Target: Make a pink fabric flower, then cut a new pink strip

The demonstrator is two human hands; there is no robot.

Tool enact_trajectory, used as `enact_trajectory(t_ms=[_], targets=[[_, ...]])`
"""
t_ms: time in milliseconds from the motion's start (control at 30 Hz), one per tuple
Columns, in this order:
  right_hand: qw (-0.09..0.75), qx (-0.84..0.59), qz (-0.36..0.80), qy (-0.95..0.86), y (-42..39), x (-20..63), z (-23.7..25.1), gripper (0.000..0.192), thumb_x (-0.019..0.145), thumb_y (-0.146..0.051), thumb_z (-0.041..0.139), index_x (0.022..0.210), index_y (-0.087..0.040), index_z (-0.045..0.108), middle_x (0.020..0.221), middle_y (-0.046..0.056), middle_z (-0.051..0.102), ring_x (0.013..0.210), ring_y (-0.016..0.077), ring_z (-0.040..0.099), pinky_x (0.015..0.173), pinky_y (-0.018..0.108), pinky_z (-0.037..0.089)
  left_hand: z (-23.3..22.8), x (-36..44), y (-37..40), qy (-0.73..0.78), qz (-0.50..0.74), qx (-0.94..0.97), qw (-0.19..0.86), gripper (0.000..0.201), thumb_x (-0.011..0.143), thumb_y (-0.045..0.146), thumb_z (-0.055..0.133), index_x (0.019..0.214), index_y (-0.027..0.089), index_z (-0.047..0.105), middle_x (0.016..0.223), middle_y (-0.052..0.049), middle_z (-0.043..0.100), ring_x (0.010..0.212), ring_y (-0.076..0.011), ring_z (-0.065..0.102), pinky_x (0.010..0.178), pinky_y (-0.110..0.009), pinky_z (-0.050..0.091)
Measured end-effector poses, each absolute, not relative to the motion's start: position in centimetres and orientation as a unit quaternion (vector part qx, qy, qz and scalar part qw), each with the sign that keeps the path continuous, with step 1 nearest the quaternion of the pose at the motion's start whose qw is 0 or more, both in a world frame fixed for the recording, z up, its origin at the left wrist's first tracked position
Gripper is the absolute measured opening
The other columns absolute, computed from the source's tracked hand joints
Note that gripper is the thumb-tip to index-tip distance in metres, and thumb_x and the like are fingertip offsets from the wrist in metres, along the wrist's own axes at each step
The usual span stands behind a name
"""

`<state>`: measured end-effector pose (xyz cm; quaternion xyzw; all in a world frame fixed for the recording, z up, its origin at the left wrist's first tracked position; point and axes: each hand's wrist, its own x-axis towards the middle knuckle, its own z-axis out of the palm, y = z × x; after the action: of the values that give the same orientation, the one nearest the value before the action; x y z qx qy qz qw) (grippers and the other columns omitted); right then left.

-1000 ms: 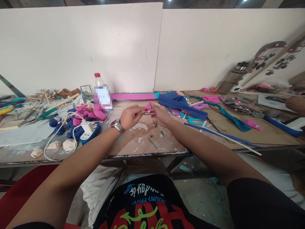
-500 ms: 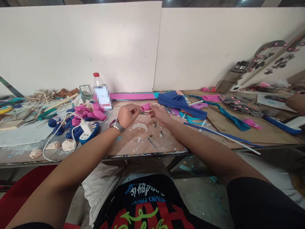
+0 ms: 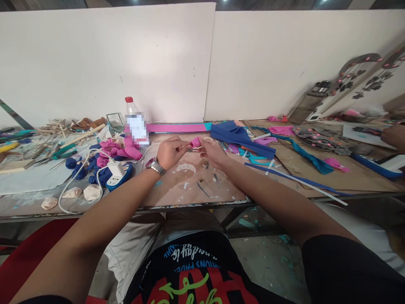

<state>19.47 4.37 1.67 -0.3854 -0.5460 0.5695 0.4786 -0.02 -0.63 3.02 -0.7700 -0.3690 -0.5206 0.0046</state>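
A small piece of pink crepe paper (image 3: 195, 142), rolled into a bud, is held between my two hands over the table. My left hand (image 3: 172, 152), with a metal watch on its wrist, pinches the bud's left end. On the other side my right hand (image 3: 213, 152) is closed on its right end, with some fingertips hidden behind the paper. Beyond the hands lies a long flat pink strip (image 3: 177, 127). A folded sheet of dark blue paper (image 3: 237, 135) rests just right of my right hand.
Left are pink crumpled paper pieces (image 3: 107, 153), several cream paper roses (image 3: 91, 192) and a blue-and-white power strip (image 3: 118, 177) with a looping white cable. Behind stand a lit phone (image 3: 138, 128) and a red-capped bottle (image 3: 128, 103). Cardboard (image 3: 303, 169) lies right; another person's hand (image 3: 392, 137) is far right.
The pink paper between my fingers looks slightly turned and more compact. Both hands keep nearly the same place and grip.
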Motion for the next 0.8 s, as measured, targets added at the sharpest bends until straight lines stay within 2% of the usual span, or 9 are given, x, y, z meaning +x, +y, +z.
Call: enact_trajectory(t_ms=[267,500,667,800], targets=[[0.487,-0.387,0.535,-0.571,4.9,19.4,1.1,0.052,0.071,-0.07,0.075,0.078,-0.02,0.062,0.078,0.001,0.063,0.068,0.0114,0.057,0.054,0.021,0.045,2.8,-0.2,-0.4,-0.429,-0.493,-0.757,0.004,0.024,0.094,0.036,0.063,0.092,0.021,0.082,0.067,-0.003,0.062,0.064,-0.0165,0.055,0.063,-0.03,0.037],[0.5,-0.347,0.532,-0.589,5.1,19.4,0.7,0.055,0.071,-0.073,0.074,0.083,-0.02,0.064,0.077,0.0,0.06,0.071,0.0117,0.056,0.056,0.021,0.046,2.9,-0.1,-0.5,-0.441,-0.495,-0.748,-0.009,0.032,0.092,0.043,0.065,0.076,0.019,0.08,0.063,-0.003,0.06,0.059,-0.0142,0.051,0.06,-0.03,0.033],[0.527,-0.325,0.523,-0.586,5.0,19.4,1.0,0.054,0.071,-0.072,0.074,0.087,-0.022,0.065,0.077,-0.001,0.058,0.072,0.012,0.055,0.058,0.021,0.046,2.8,0.6,-0.4,-0.455,-0.553,-0.684,-0.138,0.037,0.084,0.052,0.073,0.072,0.017,0.077,0.062,-0.001,0.061,0.058,-0.0126,0.048,0.057,-0.027,0.033],[0.559,-0.309,0.494,-0.59,5.1,19.5,1.2,0.053,0.073,-0.071,0.074,0.094,-0.023,0.065,0.081,-0.001,0.058,0.073,0.0117,0.053,0.058,0.021,0.046,2.8,0.9,-0.3,-0.464,-0.557,-0.631,-0.276,0.044,0.081,0.058,0.072,0.066,0.016,0.073,0.054,0.002,0.05,0.052,-0.01,0.039,0.053,-0.026,0.026]])
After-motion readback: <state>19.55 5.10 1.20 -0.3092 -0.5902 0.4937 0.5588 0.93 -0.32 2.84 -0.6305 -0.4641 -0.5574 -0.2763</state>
